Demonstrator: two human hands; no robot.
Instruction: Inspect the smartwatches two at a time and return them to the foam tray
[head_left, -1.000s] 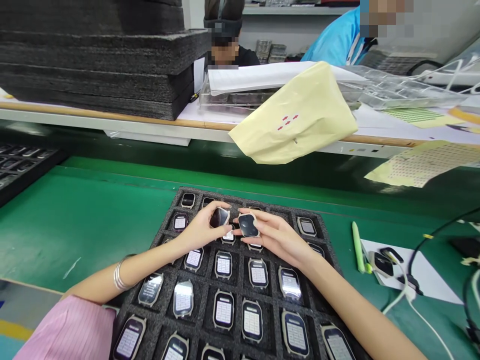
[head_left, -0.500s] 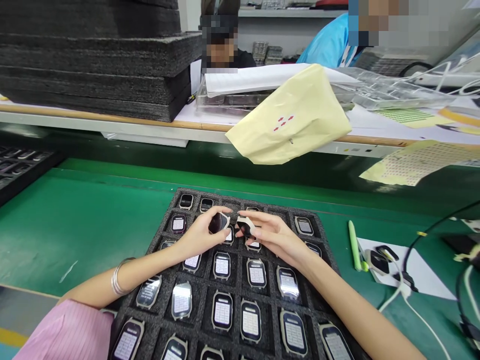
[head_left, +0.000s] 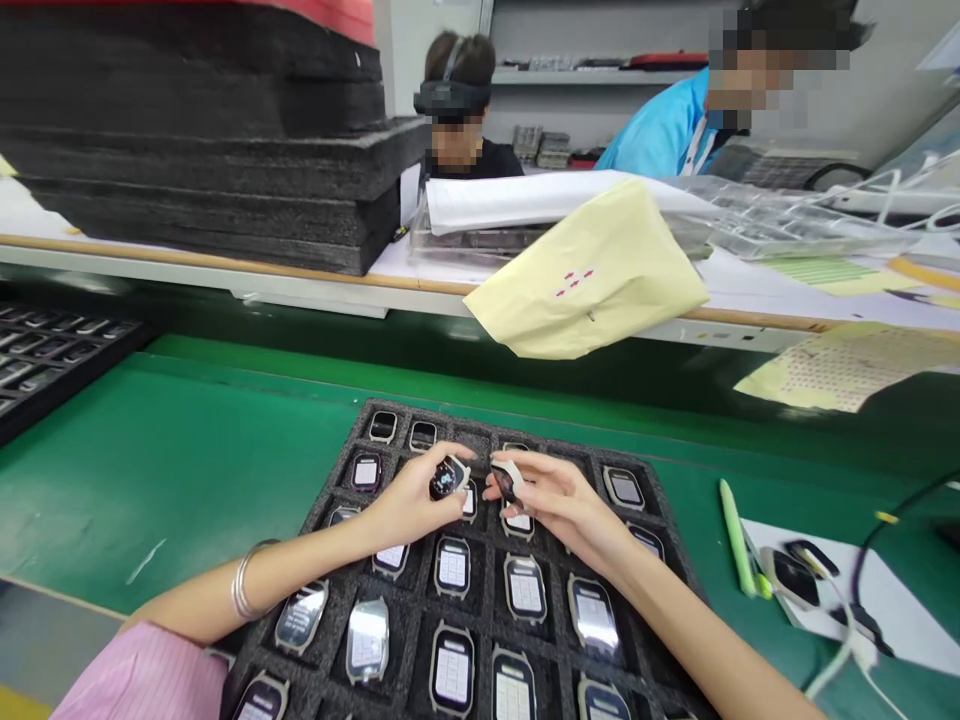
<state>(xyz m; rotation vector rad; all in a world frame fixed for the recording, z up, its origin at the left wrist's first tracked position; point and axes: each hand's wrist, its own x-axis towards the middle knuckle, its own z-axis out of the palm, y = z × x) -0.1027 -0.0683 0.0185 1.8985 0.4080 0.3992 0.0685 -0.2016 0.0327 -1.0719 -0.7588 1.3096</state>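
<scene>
Both bare forearms stretch forward and converge, so the left hand (head_left: 409, 500) and right hand (head_left: 562, 498) meet nearly fingertip to fingertip. The left hand's thumb and fingers (head_left: 450, 453) curl closed in a pinch, palm turned inward. The right hand mirrors it, its fingers (head_left: 525, 460) pinched together, wrist slightly bent, palm facing left.

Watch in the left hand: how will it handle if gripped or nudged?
Probably light: the left hand holds the watch in a mere pinch, as the right hand does a second watch. Likely rigid; its glossy face may slip or scratch. Flat and squarish, so unlikely to roll.
</scene>
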